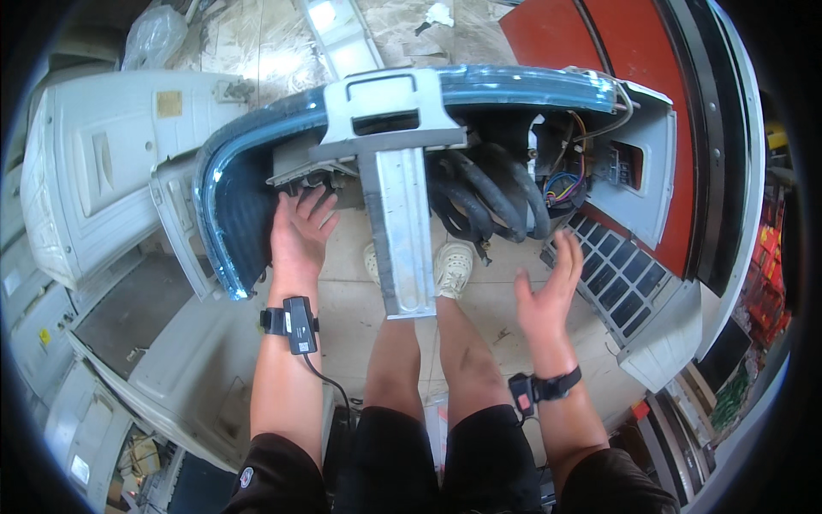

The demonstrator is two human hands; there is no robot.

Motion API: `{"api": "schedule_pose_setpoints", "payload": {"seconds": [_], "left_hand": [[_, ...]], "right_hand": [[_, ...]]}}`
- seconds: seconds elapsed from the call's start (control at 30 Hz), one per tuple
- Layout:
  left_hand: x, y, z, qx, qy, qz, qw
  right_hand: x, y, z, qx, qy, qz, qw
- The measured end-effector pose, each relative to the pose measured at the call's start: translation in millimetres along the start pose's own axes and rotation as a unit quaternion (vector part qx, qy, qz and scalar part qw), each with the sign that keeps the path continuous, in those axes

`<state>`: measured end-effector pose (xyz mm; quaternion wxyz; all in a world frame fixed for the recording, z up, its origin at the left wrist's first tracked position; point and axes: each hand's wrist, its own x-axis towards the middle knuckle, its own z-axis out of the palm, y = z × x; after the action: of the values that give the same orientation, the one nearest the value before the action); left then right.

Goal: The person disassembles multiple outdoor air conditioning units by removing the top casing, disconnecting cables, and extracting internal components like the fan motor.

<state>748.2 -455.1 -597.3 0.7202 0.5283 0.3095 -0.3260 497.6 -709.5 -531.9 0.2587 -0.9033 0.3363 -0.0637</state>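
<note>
Left hand (300,236) open, palm up, fingertips near grey metal ledge (310,170); contact unclear. Right hand (552,289) wide, empty, near thick black hoses (501,204). Curved blue-edged metal coil (214,176) ahead; fins probably delicate, grip solid frame.

The head view looks steeply down — wide, from close above.

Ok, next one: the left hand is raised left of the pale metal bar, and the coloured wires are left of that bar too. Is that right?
Not quite: the coloured wires are to the right of the pale metal bar, as the head view shows. The left hand is indeed raised left of it.
</note>
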Motion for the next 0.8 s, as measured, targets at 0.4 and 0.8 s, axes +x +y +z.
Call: {"api": "schedule_pose_setpoints", "payload": {"seconds": [0.4, 0.8], "left_hand": [[-78, -88, -40, 0.376, 0.054, 0.059, 0.923], [-115, -139, -20, 0.631, -0.185, 0.022, 0.753]], "right_hand": [[48, 26, 45, 0.072, -0.038, 0.130, 0.988], [-41, 89, 63, 0.115, -0.107, 0.226, 0.961]]}}
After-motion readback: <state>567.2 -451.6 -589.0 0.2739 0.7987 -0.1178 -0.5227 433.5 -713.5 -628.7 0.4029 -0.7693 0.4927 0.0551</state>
